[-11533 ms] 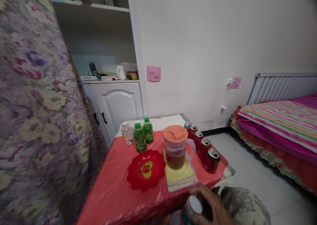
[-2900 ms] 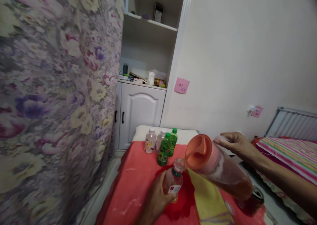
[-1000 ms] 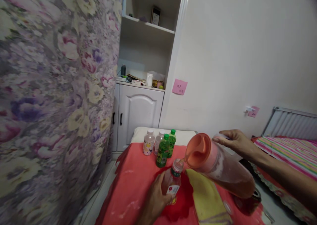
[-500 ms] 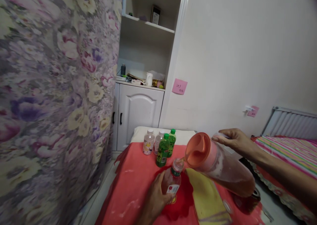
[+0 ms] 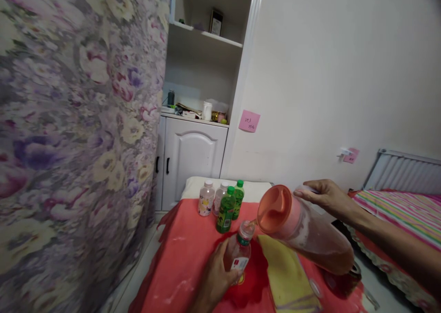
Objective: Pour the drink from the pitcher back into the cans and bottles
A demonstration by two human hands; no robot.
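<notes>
My left hand [image 5: 218, 269] is wrapped around a clear plastic bottle [image 5: 240, 253] with a green neck ring and a white label, its mouth uncapped. My right hand [image 5: 319, 193] grips the handle of a clear pitcher [image 5: 310, 235] with an orange lid [image 5: 274, 209]. Tipped far over to the left, the pitcher holds brownish liquid, and a thin stream runs from its spout into the bottle's mouth. Beneath the bottle is a red scalloped tray [image 5: 257, 281]. A folded yellow cloth [image 5: 289, 274] lies just right of the tray, under the pitcher.
Two green-capped bottles [image 5: 226, 212] and two white-capped clear bottles [image 5: 206, 199] stand behind the held bottle on the red tablecloth [image 5: 175, 258]. A dark red object [image 5: 342, 283] sits at the right edge. A floral curtain [image 5: 79, 120] hangs left; a bed [image 5: 403, 198] is right.
Hands, bottle and pitcher keep nearly the same pose, with the stream still running. Only a very slight shift of the whole view shows.
</notes>
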